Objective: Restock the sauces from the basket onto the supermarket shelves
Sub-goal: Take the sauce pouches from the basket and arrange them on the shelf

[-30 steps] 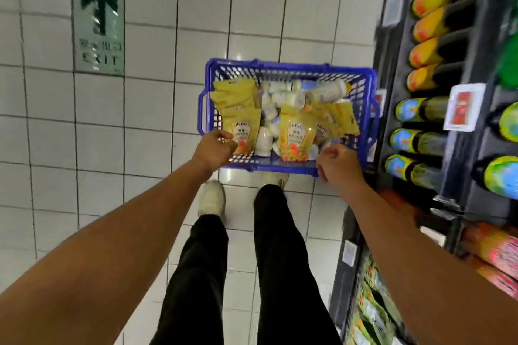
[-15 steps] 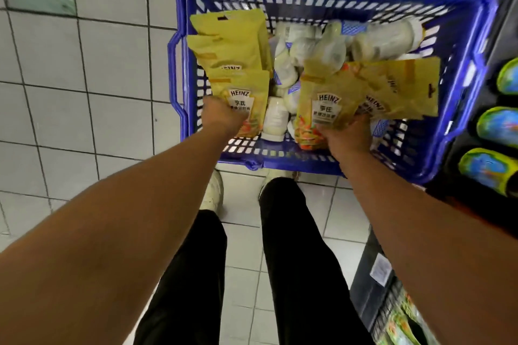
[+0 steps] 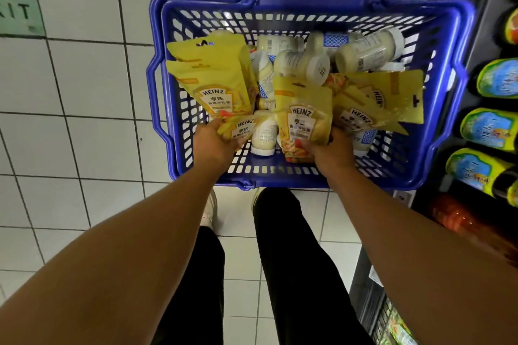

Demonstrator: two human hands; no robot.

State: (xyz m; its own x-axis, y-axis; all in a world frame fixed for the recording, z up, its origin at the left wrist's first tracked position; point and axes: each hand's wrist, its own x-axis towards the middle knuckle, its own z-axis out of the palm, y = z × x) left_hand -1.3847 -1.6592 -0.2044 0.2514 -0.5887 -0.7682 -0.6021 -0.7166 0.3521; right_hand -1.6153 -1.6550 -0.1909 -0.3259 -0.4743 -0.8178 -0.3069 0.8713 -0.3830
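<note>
Yellow pouches (image 3: 215,75) in blue basket (image 3: 448,36), left fingers (image 3: 217,126) pinching one, right fingers (image 3: 336,136) gripping another

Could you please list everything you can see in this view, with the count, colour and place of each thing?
Basket: one, blue, ahead of the feet, beside the shelves.
Heinz pouches: several, yellow, in the basket at left and centre-right.
Sauce bottles: at least five, creamy white, lying in the basket among the pouches.
Shelf bottles: at least four, yellow-green and blue labels, on the shelves at right.
Exit sign: one, green, on the floor at far left.
Floor tiles: white, all around.
Trousers: black, bottom centre.
Shoes: two, pale, below the basket.
Left grip: holds a left-hand pouch.
Right grip: holds the central pouch.
</note>
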